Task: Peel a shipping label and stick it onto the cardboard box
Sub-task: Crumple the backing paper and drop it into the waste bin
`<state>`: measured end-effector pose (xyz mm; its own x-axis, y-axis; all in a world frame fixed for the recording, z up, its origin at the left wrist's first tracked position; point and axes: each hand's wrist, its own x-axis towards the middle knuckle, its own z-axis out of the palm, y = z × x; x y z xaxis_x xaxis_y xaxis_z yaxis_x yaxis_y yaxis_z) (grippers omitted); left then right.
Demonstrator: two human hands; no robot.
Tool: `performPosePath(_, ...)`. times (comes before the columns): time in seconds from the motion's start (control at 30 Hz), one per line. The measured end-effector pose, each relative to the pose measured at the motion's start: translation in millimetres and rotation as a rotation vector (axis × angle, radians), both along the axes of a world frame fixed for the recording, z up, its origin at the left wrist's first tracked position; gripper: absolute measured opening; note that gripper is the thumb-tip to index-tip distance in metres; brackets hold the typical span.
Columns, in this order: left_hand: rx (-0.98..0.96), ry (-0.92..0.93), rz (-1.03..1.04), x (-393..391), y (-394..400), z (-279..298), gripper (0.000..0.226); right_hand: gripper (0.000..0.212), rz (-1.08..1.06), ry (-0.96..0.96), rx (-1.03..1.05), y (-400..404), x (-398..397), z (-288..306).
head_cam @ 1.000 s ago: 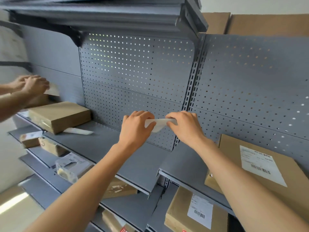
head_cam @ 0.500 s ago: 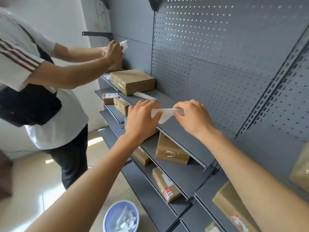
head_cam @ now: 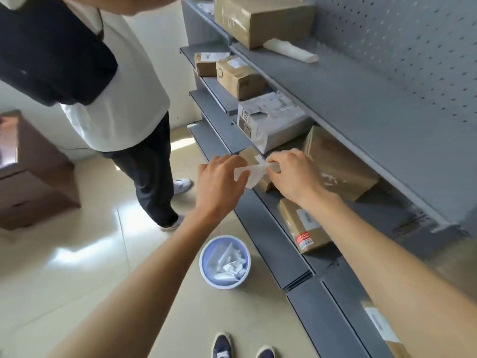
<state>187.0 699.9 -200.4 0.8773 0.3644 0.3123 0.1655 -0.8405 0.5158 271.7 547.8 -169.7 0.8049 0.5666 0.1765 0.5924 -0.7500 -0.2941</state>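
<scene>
A parcel storeroom or shipping room.

Grey metal shelving with a pegboard back holds many taped cardboard boxes and a white mailer bag, several bearing printed labels. A blue waste bin of crumpled paper stands on the tiled floor, where another person stands at the shelves.

Grey metal shelving with a perforated back panel fills the right side. Left of it lies a glossy beige tiled floor bearing bright window reflections. A brown cabinet stands far left of the shelving, against a pale wall.
</scene>
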Motion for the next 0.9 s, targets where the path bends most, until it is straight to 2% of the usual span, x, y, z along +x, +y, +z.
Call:
performPosePath(0.33,-0.07,0.193,0.087,-36.5,31.7,-204.9,0.016,0.01,0.101,0.23,-0.057,37.4,-21.5,-223.6)
performPosePath(0.47,-0.097,0.29,0.112,-47.1,38.7,-294.6,0.02,0.013,0.108,0.242,-0.103,45.1,-29.3,-317.8)
performPosePath(0.7,-0.051,0.455,0.025,-68.0,48.5,-460.1,0.016,0.021,0.202,0.32,-0.332,50.9,-46.3,-480.9)
performPosePath(0.9,-0.08,0.549,0.022,-71.5,44.4,-568.3,0.015,0.019,0.205,0.375,-0.47,53.7,-52.4,-585.4)
